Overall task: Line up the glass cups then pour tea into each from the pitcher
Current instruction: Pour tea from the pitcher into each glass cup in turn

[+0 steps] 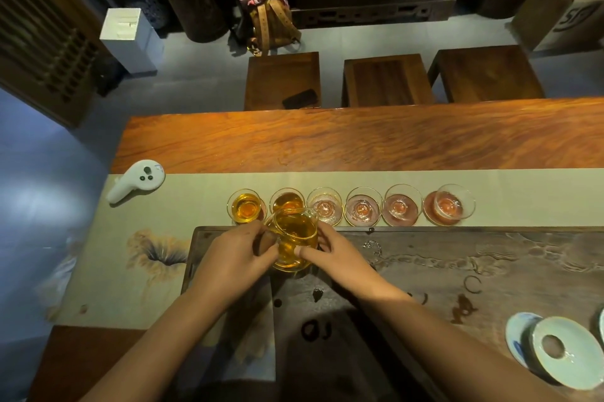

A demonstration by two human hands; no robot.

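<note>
Amber tea fills the glass pitcher (295,243), which both hands hold tilted over the row of glass cups (351,207): the left hand (233,256) is closed around its left side, the right hand (330,249) presses fingers against its right side. Six cups stand in a line on the pale cloth runner (202,205) just beyond the dark tea tray (457,257). The first cup (246,208) at the left end is full of tea; the second cup (287,200) sits under the pitcher's lip and shows tea inside. The other four look empty. A white controller (135,184) lies on the runner to the left, and pale ceramic saucers (555,347) rest near the right on the desk (327,140).
</note>
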